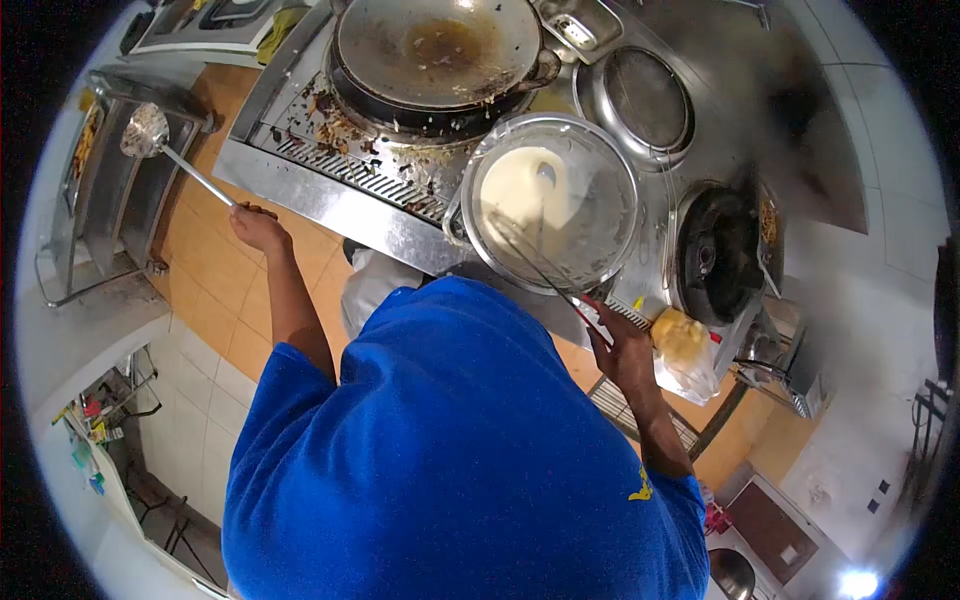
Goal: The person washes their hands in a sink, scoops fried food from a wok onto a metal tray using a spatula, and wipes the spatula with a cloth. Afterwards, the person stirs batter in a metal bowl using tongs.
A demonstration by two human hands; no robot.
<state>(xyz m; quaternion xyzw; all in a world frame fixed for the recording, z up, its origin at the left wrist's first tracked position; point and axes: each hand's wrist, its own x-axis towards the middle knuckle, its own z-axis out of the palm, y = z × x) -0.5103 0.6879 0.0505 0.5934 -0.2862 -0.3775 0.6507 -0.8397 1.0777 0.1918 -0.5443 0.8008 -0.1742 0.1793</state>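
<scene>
My left hand is closed round the handle of a long metal ladle, held out to the left over the floor; its round head is coated with food residue. My right hand grips a thin metal whisk, which reaches into a big metal bowl. Pale yellow batter lies in the bowl, with the whisk's wires at its lower edge. Close beside my right hand, a clear plastic bag with something yellow rests at the counter's edge.
A large wok with brown oily residue sits on the burner behind the bowl. Food scraps litter the steel stove top. Right of the bowl are a round strainer and a blackened burner. A metal rack stands at far left.
</scene>
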